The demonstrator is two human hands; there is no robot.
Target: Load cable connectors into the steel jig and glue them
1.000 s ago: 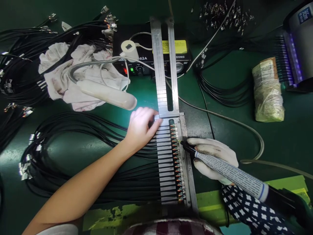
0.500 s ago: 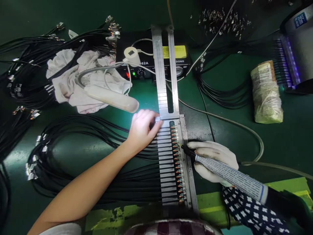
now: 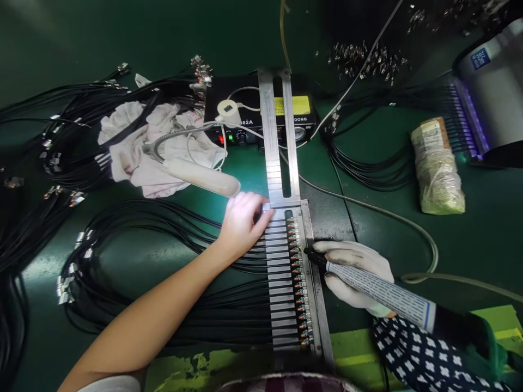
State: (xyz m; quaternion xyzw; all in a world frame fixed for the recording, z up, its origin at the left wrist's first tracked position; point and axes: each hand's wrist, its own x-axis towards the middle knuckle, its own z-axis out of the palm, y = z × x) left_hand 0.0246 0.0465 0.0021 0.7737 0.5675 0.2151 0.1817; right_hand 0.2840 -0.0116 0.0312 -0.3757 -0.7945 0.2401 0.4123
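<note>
Right hand aims pen tool seemingly up-left.

Crumpled white cloth at upper left, partly under black cable bundles. Black control box with yellow label and red and green lights behind it. Wrapped greenish packet lying at right. Scattered small metal connectors at top. Purple-lit machine in far right corner.

Two hands at a metal cable fixture

Bare left hand presses the fixture top; at its 3 o'clock, the gloved right hand holds a pen-like tool, tip touching the connector row.
</note>
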